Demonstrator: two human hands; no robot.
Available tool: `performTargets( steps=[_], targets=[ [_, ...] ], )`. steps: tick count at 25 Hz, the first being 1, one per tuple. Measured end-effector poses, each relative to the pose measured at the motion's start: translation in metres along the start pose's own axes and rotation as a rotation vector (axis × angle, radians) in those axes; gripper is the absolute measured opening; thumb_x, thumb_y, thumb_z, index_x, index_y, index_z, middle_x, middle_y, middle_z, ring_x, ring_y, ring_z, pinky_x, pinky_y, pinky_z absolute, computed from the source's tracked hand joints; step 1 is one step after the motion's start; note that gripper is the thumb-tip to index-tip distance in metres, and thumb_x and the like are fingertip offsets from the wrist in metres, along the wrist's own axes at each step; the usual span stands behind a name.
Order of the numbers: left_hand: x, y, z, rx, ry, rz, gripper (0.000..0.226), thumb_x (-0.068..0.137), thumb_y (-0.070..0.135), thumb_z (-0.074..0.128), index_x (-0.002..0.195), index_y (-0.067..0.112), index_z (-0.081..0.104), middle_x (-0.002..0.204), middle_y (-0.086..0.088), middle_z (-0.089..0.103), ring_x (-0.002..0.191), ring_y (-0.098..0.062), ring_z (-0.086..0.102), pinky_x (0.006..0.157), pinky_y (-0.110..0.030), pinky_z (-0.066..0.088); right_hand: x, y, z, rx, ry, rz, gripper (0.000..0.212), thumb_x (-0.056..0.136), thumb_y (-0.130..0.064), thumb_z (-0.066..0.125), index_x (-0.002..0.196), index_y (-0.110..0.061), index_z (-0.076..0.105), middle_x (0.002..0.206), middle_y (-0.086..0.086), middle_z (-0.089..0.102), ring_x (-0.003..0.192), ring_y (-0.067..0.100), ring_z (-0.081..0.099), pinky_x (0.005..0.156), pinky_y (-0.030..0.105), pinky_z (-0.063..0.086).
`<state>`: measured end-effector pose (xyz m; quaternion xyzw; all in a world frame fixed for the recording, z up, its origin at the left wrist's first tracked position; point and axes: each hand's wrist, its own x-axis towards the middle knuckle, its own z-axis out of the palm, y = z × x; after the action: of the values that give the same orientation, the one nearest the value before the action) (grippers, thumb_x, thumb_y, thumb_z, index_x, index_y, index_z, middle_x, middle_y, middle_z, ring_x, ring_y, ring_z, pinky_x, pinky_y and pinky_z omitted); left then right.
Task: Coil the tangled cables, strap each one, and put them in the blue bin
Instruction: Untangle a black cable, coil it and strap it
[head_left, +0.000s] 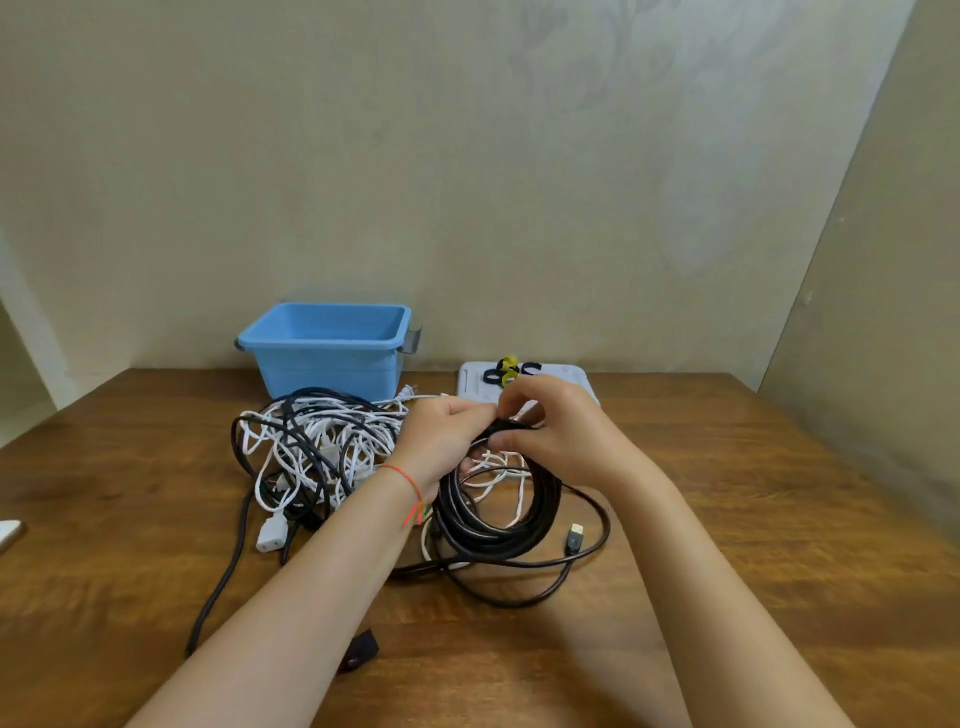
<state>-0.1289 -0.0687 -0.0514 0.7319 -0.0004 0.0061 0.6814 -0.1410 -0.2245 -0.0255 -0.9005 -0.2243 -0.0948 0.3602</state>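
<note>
Black coil (496, 514): looped up and held upright just above the bench (779, 519), its USB end (574, 535) trailing loose on the right.
Left hand (441, 441): fingers curled round the top of the coil, clamped on it.
Right hand (550, 436): pinching the same spot — looks like a strap going round, though I can't actually make the strap out.
Progress: early days, I'd say. One cable coiled and not clearly strapped yet, and the blue bin (327, 348) shows nothing inside (only part of its inside is visible).
Left to do: the whole tangled pile (317, 452) of white and black cables, sitting between the bin and the hands.
Spare straps (506, 371): on a white tray (470, 384) behind the hands.
In the way: white strands run under the coil — might snag when it lifts.
</note>
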Motion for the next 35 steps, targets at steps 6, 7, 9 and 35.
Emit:
performTargets(
  steps=[6,7,9,35],
  targets=[
    [-0.012,0.025,-0.007,0.080,0.041,0.122,0.016,0.089,0.024,0.069,0.085,0.011,0.077,0.062,-0.005,0.059,0.042,-0.012,0.044,0.041,-0.021,0.034,0.001,-0.014,-0.019,0.214,0.019,0.024,0.004,0.089,-0.015,0.070,0.093,-0.014,0.069,0.096,0.006,0.071,0.088,0.027,0.069,0.085,0.047,0.056],
    [-0.014,0.028,-0.009,0.058,0.044,0.121,0.016,0.089,0.023,0.069,0.084,0.011,0.077,0.062,-0.006,0.059,0.043,-0.013,0.043,0.042,-0.022,0.033,0.002,-0.018,-0.022,0.216,0.008,0.007,0.007,0.089,-0.017,0.071,0.094,-0.014,0.068,0.097,0.007,0.070,0.089,0.028,0.069,0.085,0.046,0.056],
    [-0.017,0.035,-0.013,0.013,0.045,0.115,0.017,0.090,0.020,0.066,0.082,0.008,0.075,0.059,-0.007,0.056,0.044,-0.014,0.042,0.041,-0.022,0.033,0.002,-0.026,-0.025,0.230,-0.047,-0.023,0.018,0.085,-0.022,0.076,0.099,-0.016,0.065,0.100,0.008,0.067,0.087,0.026,0.069,0.081,0.039,0.056],
    [0.038,0.021,-0.082,0.121,0.182,0.133,0.025,0.090,0.035,0.056,0.096,0.013,0.066,0.092,-0.006,0.068,0.090,-0.026,0.065,0.084,-0.044,0.053,0.070,-0.045,0.012,0.060,-0.115,-0.057,0.013,0.088,-0.019,0.070,0.092,-0.020,0.057,0.081,0.002,0.075,0.073,0.024,0.069,0.075,0.039,0.056]
  ],
)
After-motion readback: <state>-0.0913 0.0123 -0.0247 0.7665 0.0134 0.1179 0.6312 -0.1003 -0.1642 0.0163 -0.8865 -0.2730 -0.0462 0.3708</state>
